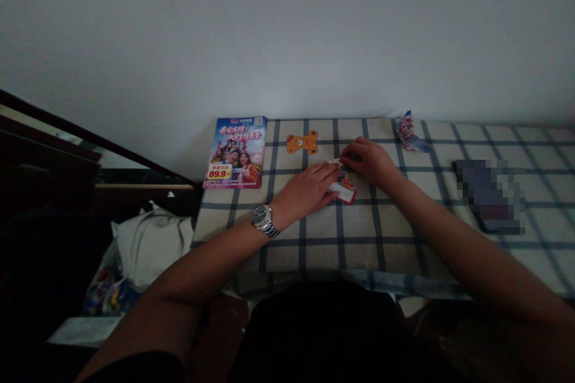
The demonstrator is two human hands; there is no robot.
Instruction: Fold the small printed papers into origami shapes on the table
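A small folded leaflet (344, 192), printed in colour with a white panel and a red edge, lies on the checked tablecloth (287, 224). My left hand (309, 189) rests over its left part, fingers stretched out and pressing it down. At the leaflet's upper edge, my right hand (363, 159) has thumb and fingertips pinched together on the paper. Both hands cover much of the leaflet, so its full shape is hidden. Just behind the left hand is a flat brown bear figure (303, 143).
A pile of printed flyers (236, 152) sits at the table's back left. Crumpled colourful paper (406, 131) lies by the wall (314, 36). To the right is a dark, pixelated phone-like object (487, 197). A white bag (153, 242) stands below, left of the table.
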